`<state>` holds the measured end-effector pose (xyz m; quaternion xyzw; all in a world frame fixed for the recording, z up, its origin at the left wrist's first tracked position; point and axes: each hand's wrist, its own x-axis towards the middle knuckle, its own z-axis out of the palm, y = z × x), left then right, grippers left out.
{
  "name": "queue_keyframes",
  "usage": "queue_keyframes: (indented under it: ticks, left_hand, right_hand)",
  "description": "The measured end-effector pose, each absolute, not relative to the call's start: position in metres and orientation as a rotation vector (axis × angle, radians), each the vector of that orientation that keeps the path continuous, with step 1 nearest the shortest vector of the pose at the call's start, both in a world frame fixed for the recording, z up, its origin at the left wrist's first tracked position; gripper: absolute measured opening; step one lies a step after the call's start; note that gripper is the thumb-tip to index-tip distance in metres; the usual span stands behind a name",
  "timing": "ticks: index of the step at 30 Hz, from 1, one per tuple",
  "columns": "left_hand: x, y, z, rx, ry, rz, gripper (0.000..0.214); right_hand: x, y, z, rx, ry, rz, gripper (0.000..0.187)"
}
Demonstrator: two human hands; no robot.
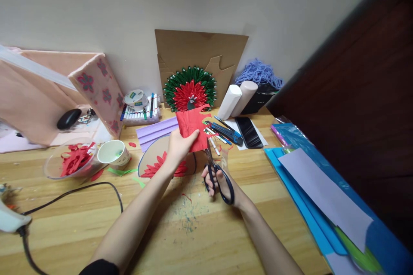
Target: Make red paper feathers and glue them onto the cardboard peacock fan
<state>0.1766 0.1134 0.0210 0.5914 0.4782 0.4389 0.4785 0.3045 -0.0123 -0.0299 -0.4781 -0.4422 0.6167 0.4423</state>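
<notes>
My left hand pinches a sheet of red paper between thumb and fingers, holding it above the table. The sheet's right edge is ragged with cut-outs. In my right hand is a pair of scissors with black handles, its blades pointing up at the lower right edge of the paper. Beneath my left wrist lies an oval cardboard piece with red petal shapes on it, partly hidden by my forearm. Right behind the red sheet stands a green and red petalled decoration against brown cardboard.
On the left are a clear bowl of red scraps, a paper cup and a black cable. Markers, a blue cutter and a phone lie to the right. Blue folders cover the right edge.
</notes>
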Motion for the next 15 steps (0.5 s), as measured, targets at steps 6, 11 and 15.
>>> queue_keyframes:
  ticks: [6,11,15]
  left_hand:
    - [0.174,0.115,0.027,1.367,1.173,1.054,0.034]
    - [0.171,0.116,0.032,1.297,1.122,1.026,0.036]
    - [0.171,0.116,0.031,1.310,1.114,0.940,0.033]
  right_hand:
    - [0.298,-0.008,-0.036,-1.227,-0.955,1.592,0.070]
    - [0.292,-0.008,-0.039,-1.248,-0.932,1.584,0.068]
    - [0.290,-0.011,-0.033,-1.140,-0.962,1.646,0.075]
